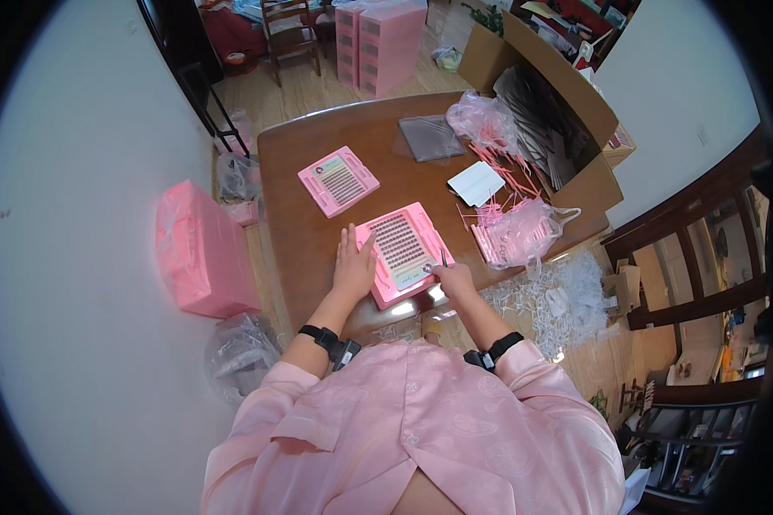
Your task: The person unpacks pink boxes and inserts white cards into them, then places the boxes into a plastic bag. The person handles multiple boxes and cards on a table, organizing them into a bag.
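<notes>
A pink plastic tray (386,297) lies near the front edge of the wooden table, holding a card with rows of false eyelash clusters (400,241). My left hand (355,264) rests on the tray's left side, fingers extended, gripping nothing. At the tray's lower right, my right hand (454,281) is closed around a slim dark tool, probably tweezers (444,257); its tip is too small to make out. A second pink tray (370,181) with a similar lash card (341,181) lies farther back on the left, apart from both hands.
On the table's right are pink plastic sticks (505,168), plastic bags (522,235), white cards (477,183) and an open cardboard box (554,84). Clear plastic sheets (430,138) lie at the back. A pink wrapped stack (209,251) stands left of the table (283,193).
</notes>
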